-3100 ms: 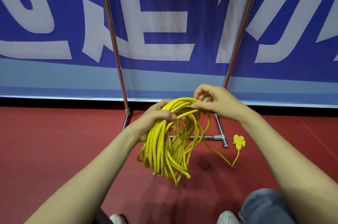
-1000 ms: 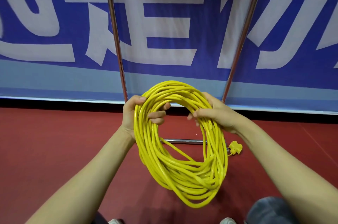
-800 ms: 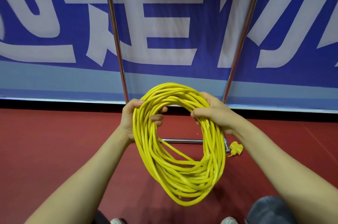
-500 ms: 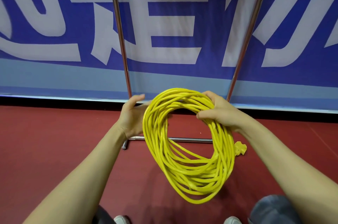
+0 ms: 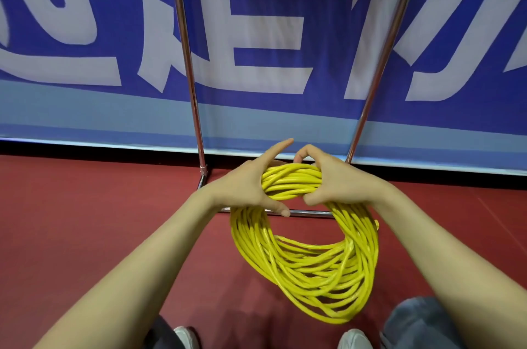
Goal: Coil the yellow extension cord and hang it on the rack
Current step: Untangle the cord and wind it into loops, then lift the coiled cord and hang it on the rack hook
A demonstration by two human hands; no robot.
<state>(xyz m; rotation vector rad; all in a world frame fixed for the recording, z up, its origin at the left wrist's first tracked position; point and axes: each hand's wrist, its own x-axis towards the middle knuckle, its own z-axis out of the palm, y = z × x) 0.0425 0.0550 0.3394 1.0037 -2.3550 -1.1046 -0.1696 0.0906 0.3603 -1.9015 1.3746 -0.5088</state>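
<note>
The yellow extension cord (image 5: 308, 271) is wound into a large loose coil that hangs in front of me above the red floor. My left hand (image 5: 242, 184) grips the top of the coil from the left, thumb beneath the strands and index finger pointing straight out. My right hand (image 5: 338, 180) grips the same top bundle from the right, fingers curled over it. The two hands almost touch. The metal rack (image 5: 186, 58) stands just behind the coil; only its two upright poles and its base bar show. The cord's plug is mostly hidden behind the coil.
A blue and white banner (image 5: 271, 35) covers the wall behind the rack. The rack's base bar (image 5: 309, 213) lies on the red floor (image 5: 85, 220). My knees in jeans (image 5: 419, 323) and white shoes (image 5: 353, 338) are at the bottom edge.
Both hands have slid together to the top of the coil. My left hand, open half a second ago, now grips the bundle. The coil hangs lower and rounder.
</note>
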